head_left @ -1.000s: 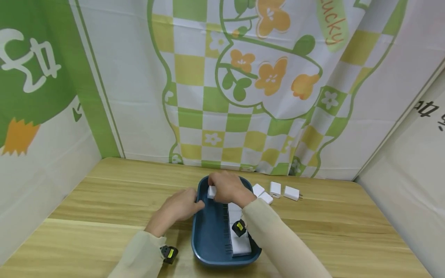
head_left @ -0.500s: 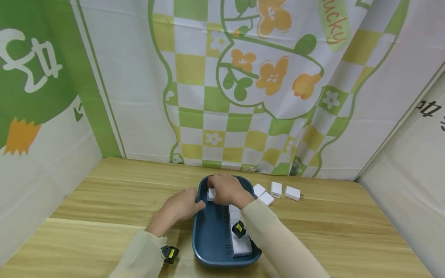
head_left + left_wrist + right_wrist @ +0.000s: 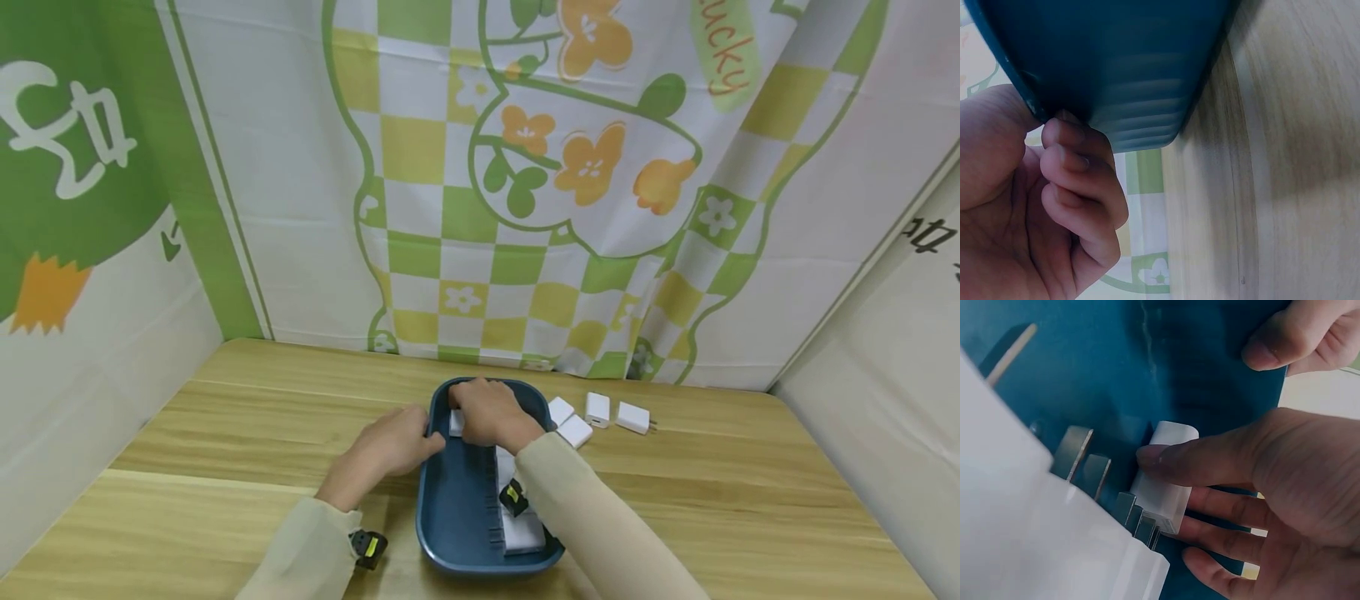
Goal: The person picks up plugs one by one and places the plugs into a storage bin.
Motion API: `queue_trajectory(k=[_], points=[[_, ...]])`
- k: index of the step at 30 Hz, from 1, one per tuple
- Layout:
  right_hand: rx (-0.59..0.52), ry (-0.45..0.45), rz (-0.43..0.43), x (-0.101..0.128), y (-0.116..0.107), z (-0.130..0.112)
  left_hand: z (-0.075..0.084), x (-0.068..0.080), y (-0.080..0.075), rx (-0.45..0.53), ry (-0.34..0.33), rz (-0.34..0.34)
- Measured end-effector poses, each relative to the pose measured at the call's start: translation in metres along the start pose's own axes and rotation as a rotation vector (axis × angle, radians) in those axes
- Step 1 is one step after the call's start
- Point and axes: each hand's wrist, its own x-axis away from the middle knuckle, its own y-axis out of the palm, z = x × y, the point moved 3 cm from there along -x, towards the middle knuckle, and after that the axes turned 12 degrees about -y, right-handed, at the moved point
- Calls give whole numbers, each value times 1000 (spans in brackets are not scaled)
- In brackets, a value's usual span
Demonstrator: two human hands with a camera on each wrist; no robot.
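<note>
**Seating a charger in the blue tray**

My right hand [image 3: 491, 412] is down inside the blue tray [image 3: 450, 517], at its far end, with thumb and fingers [image 3: 1210, 453] pinched on a small white charger [image 3: 1163, 487]. The wrist view shows its metal prongs pointing toward the row of chargers already lined up against the tray's ribbed divider — I hold it by its sides so the prongs stay free and it can slide in square with the others.

My left hand [image 3: 390, 446] grips the tray's left rim, thumb over the edge and fingers [image 3: 1079, 162] curled under the outer wall, to keep the tray from skating on the wooden table [image 3: 225, 417] while I press.

Counted: one tray, one charger in my fingers, and four loose white chargers [image 3: 596, 412] on the table just right of the tray. The white row inside the tray [image 3: 517, 529] is partly behind my sleeve, so I cannot tell how many it holds.
</note>
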Motion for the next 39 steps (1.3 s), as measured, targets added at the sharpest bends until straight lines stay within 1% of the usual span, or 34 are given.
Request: queue_trajectory(k=[6,12,25,32,39], points=[[40,3,15,-2,2,0,1,0,0,-10,3,7],[73,3,26,-4,3,-1,1,0,1,1,3,6],[78,-14,52,-2,-1,-3,1,1,0,-2,7,8],[87,-20,38,3,-12,-5,0,1,0,14,8,9],[48,-11,29,14,-28,-5,1,2,-1,13,7,11]])
